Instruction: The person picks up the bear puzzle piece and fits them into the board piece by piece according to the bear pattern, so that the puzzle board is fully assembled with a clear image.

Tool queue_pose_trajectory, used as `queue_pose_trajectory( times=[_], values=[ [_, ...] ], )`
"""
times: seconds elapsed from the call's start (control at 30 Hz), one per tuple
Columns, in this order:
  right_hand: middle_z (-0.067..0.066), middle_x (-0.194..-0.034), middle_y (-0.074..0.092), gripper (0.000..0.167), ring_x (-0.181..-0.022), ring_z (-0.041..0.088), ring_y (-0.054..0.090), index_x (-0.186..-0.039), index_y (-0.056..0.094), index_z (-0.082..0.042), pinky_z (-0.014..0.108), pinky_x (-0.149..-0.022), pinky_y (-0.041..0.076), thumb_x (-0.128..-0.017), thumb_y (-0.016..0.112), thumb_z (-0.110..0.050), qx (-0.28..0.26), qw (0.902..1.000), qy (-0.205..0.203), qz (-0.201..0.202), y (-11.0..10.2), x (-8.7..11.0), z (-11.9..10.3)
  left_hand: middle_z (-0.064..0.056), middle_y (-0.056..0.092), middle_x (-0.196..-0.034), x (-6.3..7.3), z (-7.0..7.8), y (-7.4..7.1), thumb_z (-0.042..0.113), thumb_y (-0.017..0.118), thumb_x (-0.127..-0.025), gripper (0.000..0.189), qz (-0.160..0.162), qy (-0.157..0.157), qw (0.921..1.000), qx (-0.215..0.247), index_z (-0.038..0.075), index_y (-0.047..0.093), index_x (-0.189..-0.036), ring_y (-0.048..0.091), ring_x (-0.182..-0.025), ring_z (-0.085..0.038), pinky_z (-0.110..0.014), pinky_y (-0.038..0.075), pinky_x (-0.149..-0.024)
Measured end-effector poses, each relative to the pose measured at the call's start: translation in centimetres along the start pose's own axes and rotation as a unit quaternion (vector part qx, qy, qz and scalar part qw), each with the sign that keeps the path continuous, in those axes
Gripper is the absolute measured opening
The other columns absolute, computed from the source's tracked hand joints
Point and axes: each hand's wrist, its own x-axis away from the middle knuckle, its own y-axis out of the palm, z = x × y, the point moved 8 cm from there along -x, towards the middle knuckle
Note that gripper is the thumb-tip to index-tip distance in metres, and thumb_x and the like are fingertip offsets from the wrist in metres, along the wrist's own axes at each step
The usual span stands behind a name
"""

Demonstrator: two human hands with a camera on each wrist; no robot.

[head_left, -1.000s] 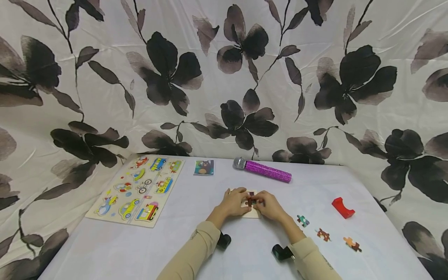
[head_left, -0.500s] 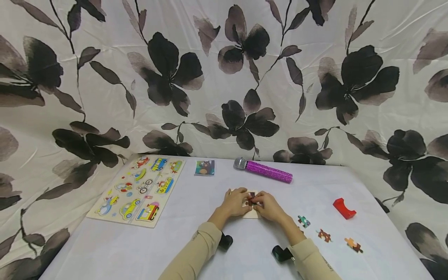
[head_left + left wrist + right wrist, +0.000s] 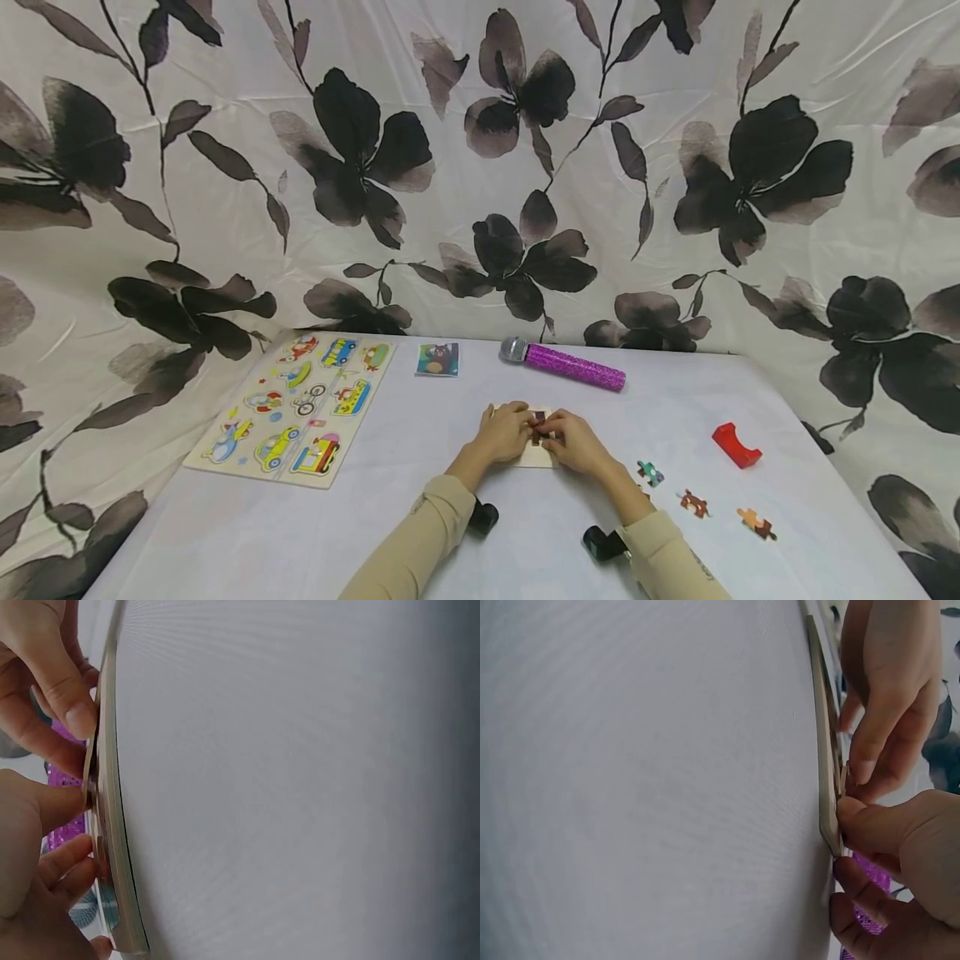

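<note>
A small wooden puzzle board [image 3: 537, 458] lies flat at the table's middle, partly hidden by the hands; a blue-green patch shows near one end in the left wrist view. Over it, a dark brown puzzle piece [image 3: 537, 435] sits slightly tilted. My right hand [image 3: 577, 442] pinches the piece between thumb and fingers from the right. From the left, my left hand [image 3: 504, 432] has its thumb [image 3: 64, 806] against the piece's edge, fingers bent over the board. Loose puzzle pieces lie right of my right forearm: one green [image 3: 650, 473], one brown [image 3: 693, 503], one orange-brown [image 3: 757, 524].
A purple glitter microphone [image 3: 574, 367] and a small picture card [image 3: 437, 359] lie behind the board. The large vehicle puzzle board [image 3: 296, 408] occupies the left side. To the right is a red curved block [image 3: 737, 446]. A flowered cloth [image 3: 480, 175] hangs behind the table.
My left thumb has drawn back slightly to the left, showing more of the board's near part. My right fingers have shifted slightly at the brown piece. Loose pieces have stayed put.
</note>
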Motion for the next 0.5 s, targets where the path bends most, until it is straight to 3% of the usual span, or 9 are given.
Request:
queue_pose_trajectory(
  times=[0.27, 0.5],
  values=[
    [0.011, -0.086, 0.063, 0.009, -0.080, 0.026, 0.061, -0.086, 0.069, 0.001, 0.039, -0.074, 0.052, -0.079, 0.064, 0.005, 0.030, 0.9989, -0.032, -0.019, 0.0, 0.0, -0.9, -0.006, 0.054, -0.131, 0.0, 0.1, 0.1, 0.016, 0.053, -0.093, 0.016, -0.008, -0.014, 0.9999, 0.001, 0.015, 0.066, -0.102, 0.050, -0.121, -0.027, -0.060, 0.029, -0.105],
    [0.011, -0.089, 0.063, 0.015, -0.081, 0.025, 0.060, -0.089, 0.070, 0.000, 0.036, -0.074, 0.050, -0.077, 0.074, -0.009, 0.014, 0.9983, -0.038, -0.042, 0.1, -0.1, -1.0, -0.006, 0.053, -0.131, -0.1, 0.1, 0.0, 0.009, 0.056, -0.089, 0.017, -0.010, -0.016, 0.9998, 0.003, 0.016, 0.066, -0.101, 0.050, -0.122, -0.027, -0.060, 0.028, -0.106]
  ],
)
